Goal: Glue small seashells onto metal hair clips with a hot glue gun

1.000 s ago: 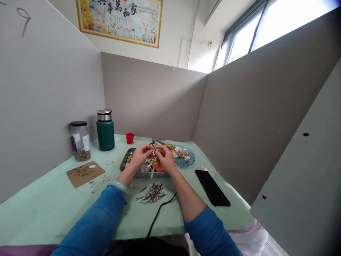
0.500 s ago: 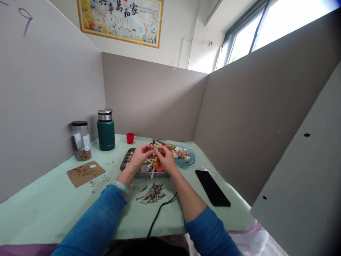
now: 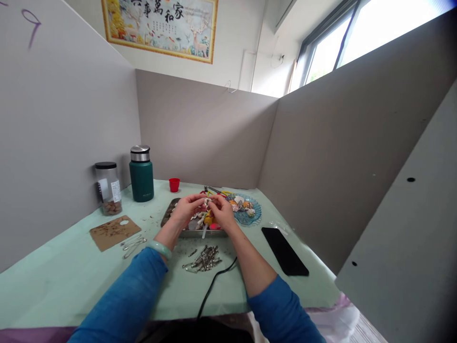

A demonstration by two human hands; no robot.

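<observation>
Apparently needed light, even pressure, with left hand [image 3: 185, 210] and right hand [image 3: 223, 212] fingertips clamped on a pale piece [image 3: 207, 202] above the tray [image 3: 191, 234].

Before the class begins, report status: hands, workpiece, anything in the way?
Left hand and right hand pinching small pale piece, above tray. Piece partly hidden by fingers. Black cable nearby, beside metal pieces; looks clear of both hands.

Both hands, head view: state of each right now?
Left hand: fingers closed on a small whitish piece.
Right hand: fingers closed on the same piece.
</observation>
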